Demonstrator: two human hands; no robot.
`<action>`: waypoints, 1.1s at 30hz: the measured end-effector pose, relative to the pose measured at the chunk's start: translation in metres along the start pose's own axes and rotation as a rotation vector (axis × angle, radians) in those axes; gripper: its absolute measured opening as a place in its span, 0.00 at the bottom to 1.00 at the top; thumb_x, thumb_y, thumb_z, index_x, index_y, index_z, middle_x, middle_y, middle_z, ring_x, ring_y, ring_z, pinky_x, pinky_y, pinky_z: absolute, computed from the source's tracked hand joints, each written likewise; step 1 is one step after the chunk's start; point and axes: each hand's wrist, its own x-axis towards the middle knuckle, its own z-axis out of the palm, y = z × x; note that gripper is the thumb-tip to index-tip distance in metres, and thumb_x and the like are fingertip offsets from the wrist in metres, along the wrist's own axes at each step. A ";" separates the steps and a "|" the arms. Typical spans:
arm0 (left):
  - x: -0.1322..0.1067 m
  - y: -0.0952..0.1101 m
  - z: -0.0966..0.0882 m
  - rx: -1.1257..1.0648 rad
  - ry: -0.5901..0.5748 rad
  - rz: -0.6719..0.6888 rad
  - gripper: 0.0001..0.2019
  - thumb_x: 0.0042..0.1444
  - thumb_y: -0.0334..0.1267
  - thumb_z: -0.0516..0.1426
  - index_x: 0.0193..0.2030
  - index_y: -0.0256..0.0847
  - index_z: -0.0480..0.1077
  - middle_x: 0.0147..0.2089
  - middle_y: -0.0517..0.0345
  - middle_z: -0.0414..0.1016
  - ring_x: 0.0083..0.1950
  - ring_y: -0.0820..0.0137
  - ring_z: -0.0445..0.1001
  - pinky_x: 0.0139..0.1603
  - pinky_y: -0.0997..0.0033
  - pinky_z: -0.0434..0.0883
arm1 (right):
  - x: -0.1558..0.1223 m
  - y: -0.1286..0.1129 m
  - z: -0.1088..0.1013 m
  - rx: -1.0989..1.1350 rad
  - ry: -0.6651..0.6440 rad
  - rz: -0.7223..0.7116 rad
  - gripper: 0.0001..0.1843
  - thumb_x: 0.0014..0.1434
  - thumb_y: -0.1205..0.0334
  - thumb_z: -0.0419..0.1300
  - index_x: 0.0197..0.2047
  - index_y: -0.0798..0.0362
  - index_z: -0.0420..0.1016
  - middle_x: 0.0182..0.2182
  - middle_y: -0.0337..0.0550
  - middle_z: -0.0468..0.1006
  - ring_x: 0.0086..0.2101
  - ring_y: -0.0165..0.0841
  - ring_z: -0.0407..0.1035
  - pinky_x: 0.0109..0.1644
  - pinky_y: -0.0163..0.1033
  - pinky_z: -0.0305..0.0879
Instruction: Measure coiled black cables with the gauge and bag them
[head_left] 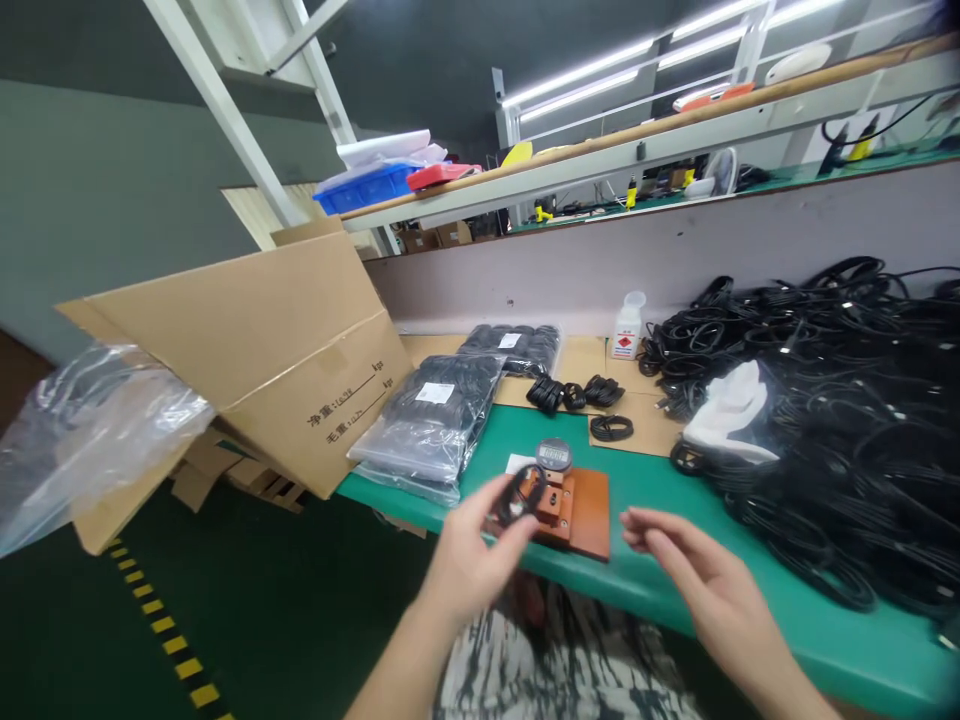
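Green worktop (517, 425) stretched out past the left hand (469, 550), which was partly closed, thumb and fingers gripping a coiled black cable (517, 500). That coil overlapped an orange fixture (590, 510) just ahead of the hand; whether they touched could not be told. Beyond the fingers stood a round digital gauge (553, 455). Beside the fixture, the right hand (701, 565) was half open, fingers loosely curled, visibly holding nothing. Farther beyond it spread heaped black cables (862, 430).
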 end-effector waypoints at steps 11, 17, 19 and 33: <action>0.156 -0.042 0.022 0.634 0.071 -0.203 0.16 0.61 0.45 0.57 0.48 0.36 0.72 0.46 0.48 0.77 0.48 0.59 0.76 0.51 0.54 0.71 | 0.162 0.017 -0.009 -0.682 -0.147 -0.072 0.13 0.60 0.60 0.56 0.44 0.52 0.79 0.26 0.43 0.80 0.29 0.41 0.75 0.32 0.39 0.63; 0.150 -0.058 0.036 0.633 0.107 -0.271 0.25 0.62 0.43 0.56 0.63 0.33 0.62 0.51 0.38 0.76 0.51 0.56 0.76 0.51 0.59 0.70 | 0.158 0.041 -0.003 -0.720 -0.150 -0.027 0.11 0.62 0.57 0.54 0.45 0.49 0.74 0.27 0.41 0.79 0.29 0.41 0.75 0.30 0.38 0.60; 0.142 -0.060 0.036 0.597 0.141 -0.261 0.26 0.63 0.41 0.54 0.66 0.34 0.59 0.51 0.40 0.76 0.51 0.58 0.76 0.50 0.63 0.70 | 0.158 0.046 -0.005 -0.725 -0.156 -0.022 0.12 0.64 0.55 0.52 0.46 0.50 0.71 0.24 0.39 0.76 0.27 0.40 0.74 0.29 0.37 0.59; 0.148 -0.066 0.043 0.599 0.084 -0.239 0.22 0.68 0.45 0.48 0.66 0.44 0.61 0.46 0.49 0.76 0.43 0.61 0.78 0.49 0.55 0.72 | 0.161 0.061 -0.008 -0.724 -0.151 -0.028 0.20 0.62 0.48 0.49 0.47 0.50 0.73 0.23 0.38 0.75 0.28 0.41 0.75 0.30 0.40 0.64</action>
